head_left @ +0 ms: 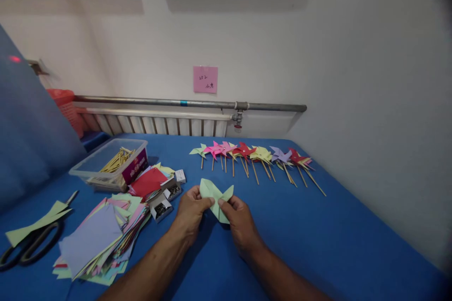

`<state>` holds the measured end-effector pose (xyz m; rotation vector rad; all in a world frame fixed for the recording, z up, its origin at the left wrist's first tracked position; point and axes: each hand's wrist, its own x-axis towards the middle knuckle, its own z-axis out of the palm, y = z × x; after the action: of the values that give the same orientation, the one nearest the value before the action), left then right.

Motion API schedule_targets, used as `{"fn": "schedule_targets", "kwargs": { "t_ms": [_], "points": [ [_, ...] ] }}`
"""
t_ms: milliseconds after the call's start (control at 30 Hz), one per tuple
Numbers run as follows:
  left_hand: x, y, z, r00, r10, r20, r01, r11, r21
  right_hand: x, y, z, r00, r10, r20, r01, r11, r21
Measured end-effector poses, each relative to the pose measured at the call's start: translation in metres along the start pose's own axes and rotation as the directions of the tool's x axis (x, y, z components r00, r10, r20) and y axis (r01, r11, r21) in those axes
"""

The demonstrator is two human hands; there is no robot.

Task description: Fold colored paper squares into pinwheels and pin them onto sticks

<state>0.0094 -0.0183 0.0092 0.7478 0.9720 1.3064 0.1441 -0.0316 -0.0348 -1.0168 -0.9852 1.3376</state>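
Note:
A light green sheet of paper (219, 207), folded into pointed flaps, is held between both hands above the blue table. My left hand (192, 208) pinches its left side, with the thumb pressed on the front near the middle. On the right side, my right hand (240, 218) grips the paper with its thumb close to the other thumb. The fingers behind the sheet are partly hidden. Left of my left hand lie two small open boxes of metal pins (161, 209) and a stack of coloured paper (95, 235).
Finished paper pinwheels (243, 150) on sticks lie in a row along the back right. A clear plastic box (84, 169) of wooden sticks stands at the back left. Black-handled scissors (42, 244) lie at the far left, partly under a green paper strip (38, 221).

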Motion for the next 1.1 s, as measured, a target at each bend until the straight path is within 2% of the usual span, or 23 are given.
{"fn": "schedule_targets", "kwargs": {
  "t_ms": [333,1100],
  "points": [
    [0.002,-0.004,-0.001,1.0,0.001,0.006,-0.001,1.0,0.008,0.003,0.004,-0.009,1.0,0.004,0.013,-0.003,0.999,-0.042],
    [0.005,-0.003,-0.004,0.999,0.014,0.03,-0.015,0.999,0.038,0.001,0.002,-0.002,1.0,-0.026,0.001,0.026,1.0,-0.016]
  ]
}}
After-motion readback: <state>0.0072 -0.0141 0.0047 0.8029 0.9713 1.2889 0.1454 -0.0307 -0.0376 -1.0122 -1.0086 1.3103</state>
